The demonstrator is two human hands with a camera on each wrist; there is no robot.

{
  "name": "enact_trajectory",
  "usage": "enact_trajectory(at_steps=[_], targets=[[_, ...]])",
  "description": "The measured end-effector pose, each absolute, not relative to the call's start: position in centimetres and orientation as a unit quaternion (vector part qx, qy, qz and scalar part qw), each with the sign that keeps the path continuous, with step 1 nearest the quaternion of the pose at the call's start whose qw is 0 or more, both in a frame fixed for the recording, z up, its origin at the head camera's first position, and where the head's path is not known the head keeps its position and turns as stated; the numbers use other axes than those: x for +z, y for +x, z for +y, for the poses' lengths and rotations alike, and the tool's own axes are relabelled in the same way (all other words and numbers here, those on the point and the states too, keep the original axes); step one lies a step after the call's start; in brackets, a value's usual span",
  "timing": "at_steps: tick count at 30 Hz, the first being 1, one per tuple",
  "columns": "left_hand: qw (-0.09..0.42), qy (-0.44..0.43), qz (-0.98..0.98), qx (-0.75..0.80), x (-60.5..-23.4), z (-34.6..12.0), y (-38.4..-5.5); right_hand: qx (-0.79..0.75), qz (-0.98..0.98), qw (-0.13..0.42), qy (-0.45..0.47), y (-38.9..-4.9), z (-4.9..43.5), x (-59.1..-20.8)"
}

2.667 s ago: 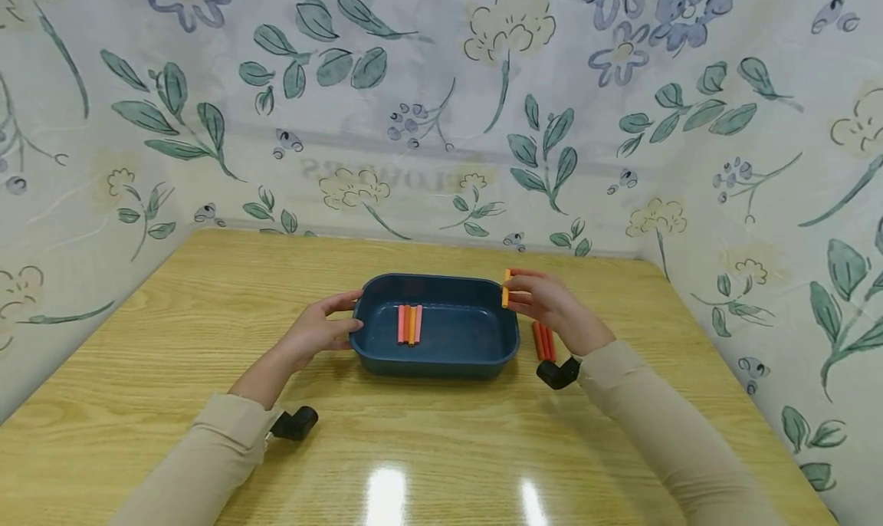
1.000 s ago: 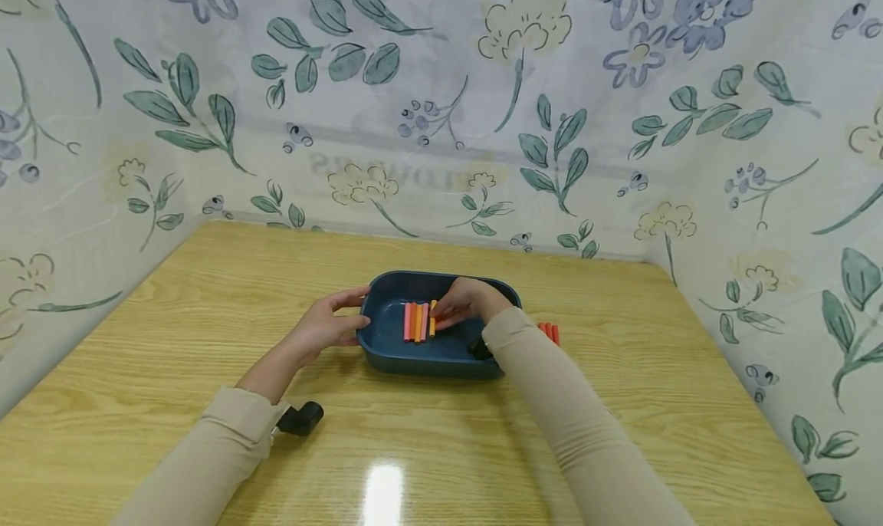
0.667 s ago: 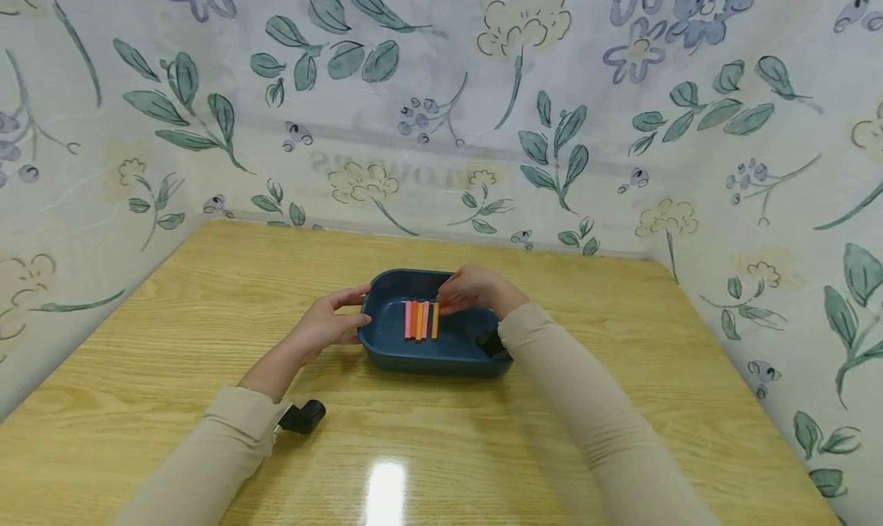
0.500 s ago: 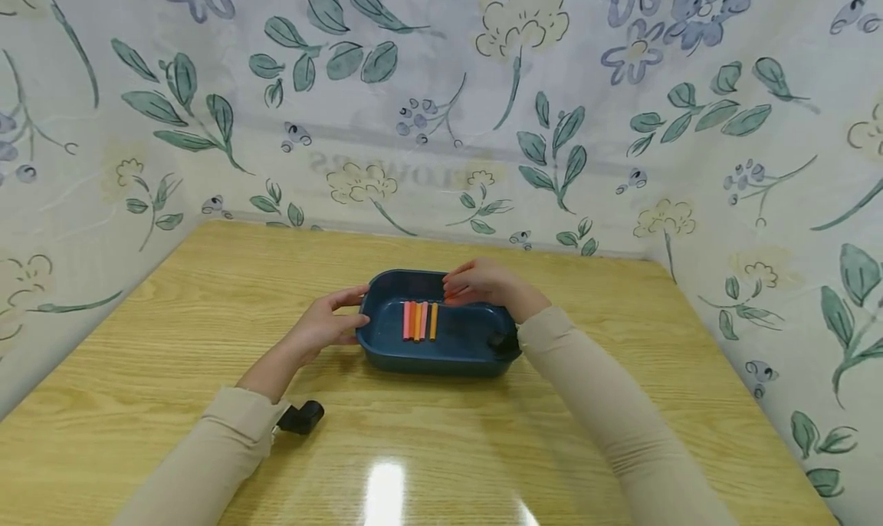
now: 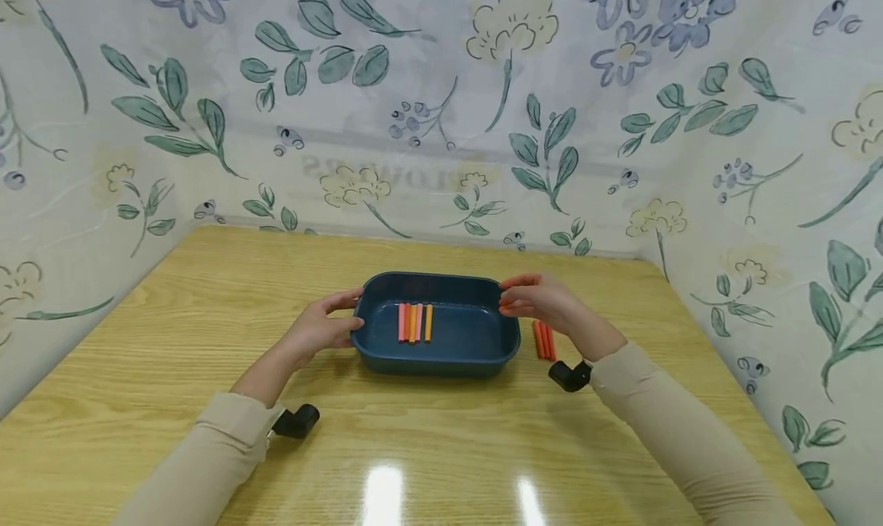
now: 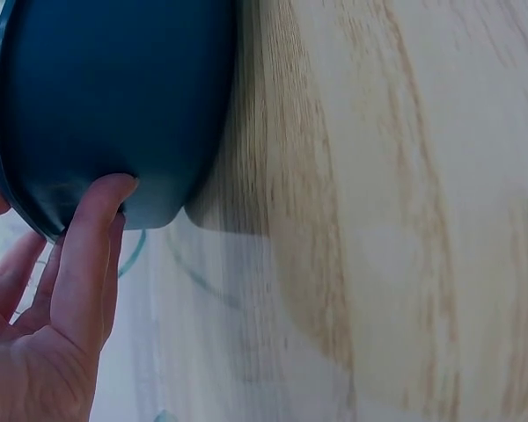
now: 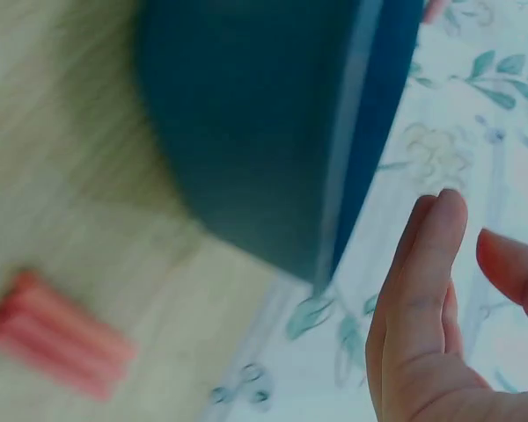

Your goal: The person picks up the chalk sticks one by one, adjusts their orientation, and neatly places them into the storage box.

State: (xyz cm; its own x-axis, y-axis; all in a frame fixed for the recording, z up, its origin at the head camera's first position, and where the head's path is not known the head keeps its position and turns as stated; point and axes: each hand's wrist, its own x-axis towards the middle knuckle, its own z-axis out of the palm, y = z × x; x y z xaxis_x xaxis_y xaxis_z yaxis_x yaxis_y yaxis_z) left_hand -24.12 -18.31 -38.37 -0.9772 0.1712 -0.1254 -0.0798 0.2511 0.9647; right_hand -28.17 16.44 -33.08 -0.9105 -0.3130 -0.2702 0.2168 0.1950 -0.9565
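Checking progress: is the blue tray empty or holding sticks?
Holding sticks: four sticks lie side by side on the blue tray floor.

dark blue tray (image 5: 441,357), orange-pink sticks (image 5: 414,323), floral backdrop (image 5: 441,112)

Setting reads as a staged recording booth, not a lived-in room. A wood-grain tabletop (image 5: 207,342) with a glossy finish is closed in on three sides by a hanging cloth backdrop (image 5: 441,112) printed with pale flowers and green leaves. The cloth meets the table edge directly; faint mirrored lettering shows through it at the back, so the fabric is thin. Two bright overhead-light reflections (image 5: 386,495) sit on the near tabletop. Small black cameras (image 5: 295,421) are strapped at the person's wrists. Props are few: one dark blue tray (image 5: 441,361) and some short coloured sticks (image 5: 414,323). Probably a data-collection station; nothing beyond the cloth is visible.
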Motion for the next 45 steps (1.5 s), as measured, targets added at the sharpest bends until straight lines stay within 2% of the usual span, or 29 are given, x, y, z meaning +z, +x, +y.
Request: enact_trajectory(at_steps=[9,17,21,27,31,39,45], targets=[[0.102,0.021,0.785,0.611,-38.4,-18.5,-24.2,-0.624,0.763,0.167,0.001,-26.8,20.9,-35.9],[0.101,0.014,0.784,0.612,-38.7,-18.6,-24.1,-0.593,0.790,0.153,0.012,-26.5,23.0,-38.2],[0.101,0.019,0.783,0.614,-38.7,-18.6,-24.1,-0.580,0.796,0.174,0.019,-26.9,23.7,-39.0],[0.102,0.023,0.782,0.614,-38.6,-18.4,-24.1,-0.542,0.807,0.234,0.005,-27.5,24.4,-39.9],[0.102,0.022,0.782,0.614,-38.6,-18.3,-24.1,-0.530,0.813,0.243,0.002,-27.8,24.5,-40.2],[0.099,0.025,0.785,0.612,-38.4,-18.2,-24.1,-0.552,0.811,0.195,-0.001,-27.7,24.4,-40.0],[0.101,0.020,0.785,0.611,-38.4,-18.2,-24.2,-0.608,0.777,0.151,0.060,-27.8,23.9,-39.2]])
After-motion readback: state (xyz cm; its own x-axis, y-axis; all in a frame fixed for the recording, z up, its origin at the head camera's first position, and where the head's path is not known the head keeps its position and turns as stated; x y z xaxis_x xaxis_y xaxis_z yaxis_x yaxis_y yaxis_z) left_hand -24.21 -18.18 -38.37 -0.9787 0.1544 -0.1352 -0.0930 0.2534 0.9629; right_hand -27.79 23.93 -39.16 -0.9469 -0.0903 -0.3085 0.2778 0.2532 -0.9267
